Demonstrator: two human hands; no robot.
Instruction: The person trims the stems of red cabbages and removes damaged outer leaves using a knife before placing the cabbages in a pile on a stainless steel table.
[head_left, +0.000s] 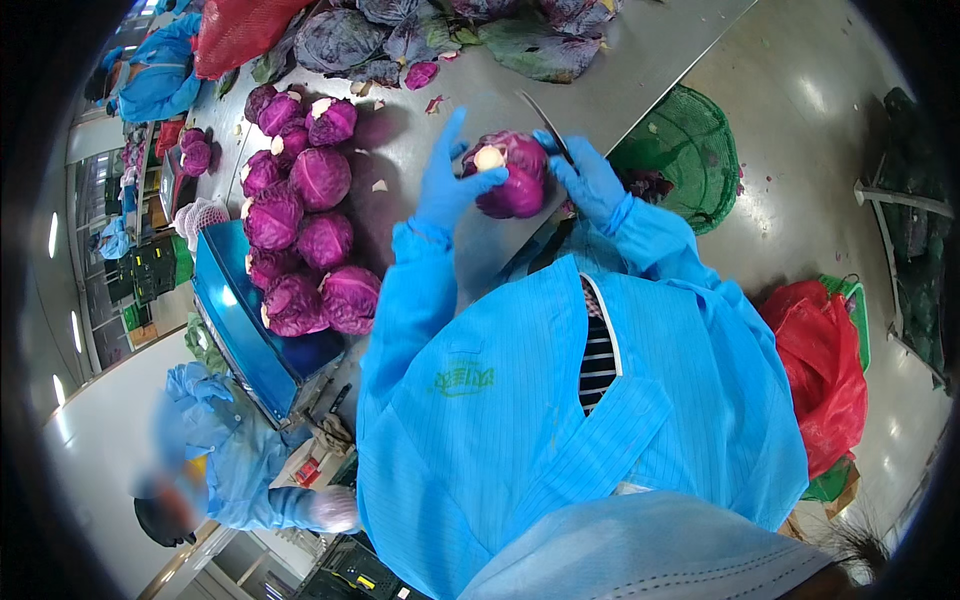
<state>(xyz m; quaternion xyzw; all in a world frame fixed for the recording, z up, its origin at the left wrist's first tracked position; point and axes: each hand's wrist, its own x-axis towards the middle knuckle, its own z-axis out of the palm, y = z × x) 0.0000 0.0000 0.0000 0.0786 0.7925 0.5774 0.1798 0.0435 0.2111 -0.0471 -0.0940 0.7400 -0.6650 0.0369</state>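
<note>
The left hand, in a blue glove, cups the near-left side of a red cabbage held just above the steel bench, its fingers spread apart, thumb pressed beside the pale cut stem. The right hand, also gloved, is at the cabbage's right side, fingers wrapped shut on a knife whose blade rises past the top of the head. Right of the cabbage, off the bench edge, hangs a green mesh basket. Left of the cabbage lies a heap of trimmed cabbages, some resting in a blue tray. Beyond the cabbage, at the far end of the bench, lie loose dark outer leaves and a red net sack. Far right of it, on the floor, a red bag.
</note>
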